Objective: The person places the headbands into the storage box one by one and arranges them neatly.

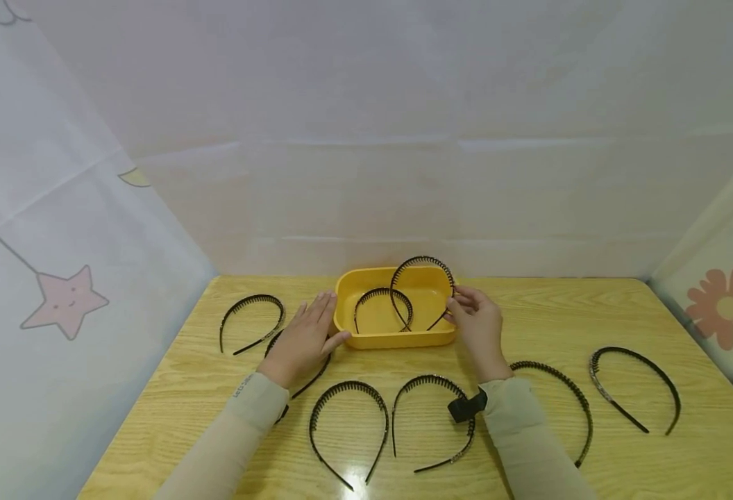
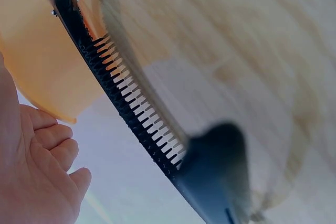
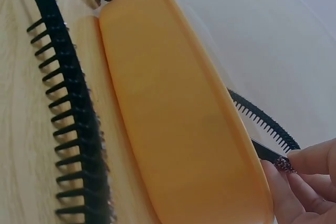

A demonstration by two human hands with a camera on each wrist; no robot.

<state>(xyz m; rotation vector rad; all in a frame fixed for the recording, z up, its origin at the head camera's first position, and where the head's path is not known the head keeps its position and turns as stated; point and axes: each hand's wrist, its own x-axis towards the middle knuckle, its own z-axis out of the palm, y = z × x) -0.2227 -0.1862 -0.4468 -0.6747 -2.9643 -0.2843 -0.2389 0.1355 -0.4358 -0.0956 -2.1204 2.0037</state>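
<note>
A black toothed headband [image 1: 423,259] is pinched between the thumb and fingers of my right hand [image 1: 479,326], its loop over the yellow bin [image 1: 404,340]. The right wrist view shows the pinch on a glittery part of that headband [image 3: 262,121]. Inside the bin, another black headband [image 1: 384,292] leans against the wall. My left hand [image 1: 304,337] rests with straight fingers at the bin's left end. Under and beside that hand lies a headband [image 1: 313,378], partly hidden; it looms close in the left wrist view, where toothed band [image 2: 126,108] crosses the frame.
Several more black headbands lie on the wooden table [image 1: 173,417]: one at far left [image 1: 250,298], two in front [image 1: 349,385] [image 1: 432,378], one beside the right forearm [image 1: 569,385], one at far right [image 1: 638,357]. A pale cloth backdrop [image 1: 404,173] rises behind the table.
</note>
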